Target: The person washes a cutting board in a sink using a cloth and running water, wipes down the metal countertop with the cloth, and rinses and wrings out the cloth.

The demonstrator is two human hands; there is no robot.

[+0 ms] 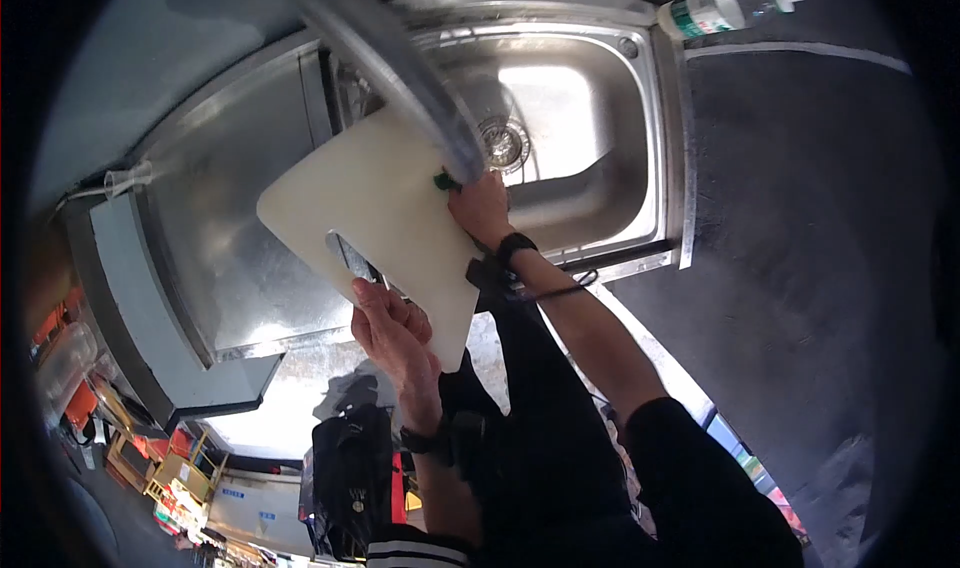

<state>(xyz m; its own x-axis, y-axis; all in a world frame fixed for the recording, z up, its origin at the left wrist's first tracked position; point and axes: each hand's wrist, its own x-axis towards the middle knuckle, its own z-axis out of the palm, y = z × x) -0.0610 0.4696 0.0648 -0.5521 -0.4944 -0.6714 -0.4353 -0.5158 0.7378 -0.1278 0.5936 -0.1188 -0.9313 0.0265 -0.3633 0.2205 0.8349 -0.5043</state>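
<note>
A white cutting board point(400, 193) is held tilted over the left part of the metal sink point(625, 138). My left hand point(392, 330) grips it at the long handle slot, with the fingers wrapped round its lower edge. On the board's right side my right hand point(482, 210) is closed on a small green thing point(446, 181), perhaps a scrubber, which it mostly hides. The faucet spout point(400, 73) hangs just above my right hand. Below the spout end and to its right lies the drain point(503, 144).
A metal drainboard point(230, 208) adjoins the sink on the left. A bottle with a white cap point(715, 11) lies at the upper right, beside the sink's corner. A black bag point(350, 478) and boxes stand lower left. A dark surface point(800, 198) is at the right.
</note>
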